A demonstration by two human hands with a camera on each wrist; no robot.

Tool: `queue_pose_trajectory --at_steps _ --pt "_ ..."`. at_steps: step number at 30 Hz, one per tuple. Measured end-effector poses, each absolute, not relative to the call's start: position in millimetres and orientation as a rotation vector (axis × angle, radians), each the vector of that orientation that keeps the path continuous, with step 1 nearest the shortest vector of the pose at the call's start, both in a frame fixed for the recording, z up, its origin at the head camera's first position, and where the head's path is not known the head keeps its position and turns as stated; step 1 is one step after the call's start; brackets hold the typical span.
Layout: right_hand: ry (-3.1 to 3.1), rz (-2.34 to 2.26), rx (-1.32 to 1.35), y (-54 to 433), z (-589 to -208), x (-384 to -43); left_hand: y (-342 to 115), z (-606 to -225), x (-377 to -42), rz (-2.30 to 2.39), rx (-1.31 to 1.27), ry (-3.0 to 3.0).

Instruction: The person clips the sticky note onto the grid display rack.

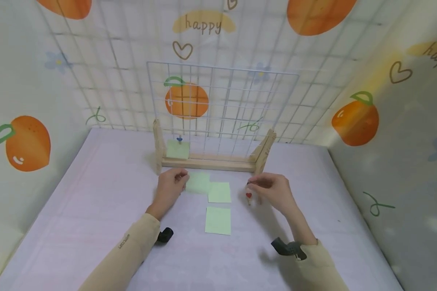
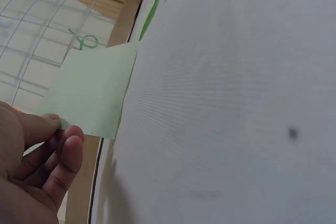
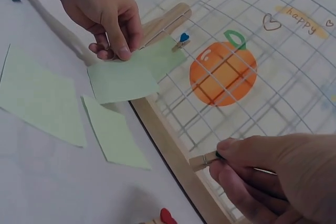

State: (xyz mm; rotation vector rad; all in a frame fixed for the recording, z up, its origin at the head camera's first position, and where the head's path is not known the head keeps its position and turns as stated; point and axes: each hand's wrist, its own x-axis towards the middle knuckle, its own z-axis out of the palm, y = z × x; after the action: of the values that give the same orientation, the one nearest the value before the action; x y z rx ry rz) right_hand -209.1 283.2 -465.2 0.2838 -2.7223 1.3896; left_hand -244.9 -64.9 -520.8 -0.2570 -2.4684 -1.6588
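Observation:
My left hand [image 1: 168, 185] pinches a pale green paper note [image 1: 199, 183] by its left edge, with thumb and fingers at one corner in the left wrist view. Over on the right side, my right hand [image 1: 274, 190] pinches a small wooden clothespin [image 3: 203, 161] between thumb and forefinger, its wooden tip sticking out. A second clothespin with a red heart [image 1: 249, 195] lies just below that hand. Another green note [image 1: 178, 150] hangs at the lower left of the white wire grid [image 1: 225, 101], under a clothespin with a blue heart [image 1: 179, 139].
Two more green notes lie on the white tabletop, one near the held note [image 1: 219, 193] and one closer to me [image 1: 218, 221]. The grid stands upright in a wooden base [image 1: 207, 163] with side posts. Behind it hangs a printed cloth [image 1: 124, 81].

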Motion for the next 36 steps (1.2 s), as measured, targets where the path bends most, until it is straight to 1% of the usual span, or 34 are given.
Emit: queue_pose_trajectory --at_steps 6,17,25,36 --pt "-2.655 1.434 0.398 271 -460 -219 -61 -513 -249 -1.688 -0.231 -2.461" --pt "-2.624 1.388 0.478 248 -443 -232 -56 -501 -255 -1.658 -0.248 -2.412" --pt "-2.57 1.323 0.499 231 -436 -246 -52 -500 -266 -1.659 -0.24 -2.384" --pt "-2.471 1.307 0.574 215 -417 -264 -48 -487 -277 -1.623 -0.234 -2.347"
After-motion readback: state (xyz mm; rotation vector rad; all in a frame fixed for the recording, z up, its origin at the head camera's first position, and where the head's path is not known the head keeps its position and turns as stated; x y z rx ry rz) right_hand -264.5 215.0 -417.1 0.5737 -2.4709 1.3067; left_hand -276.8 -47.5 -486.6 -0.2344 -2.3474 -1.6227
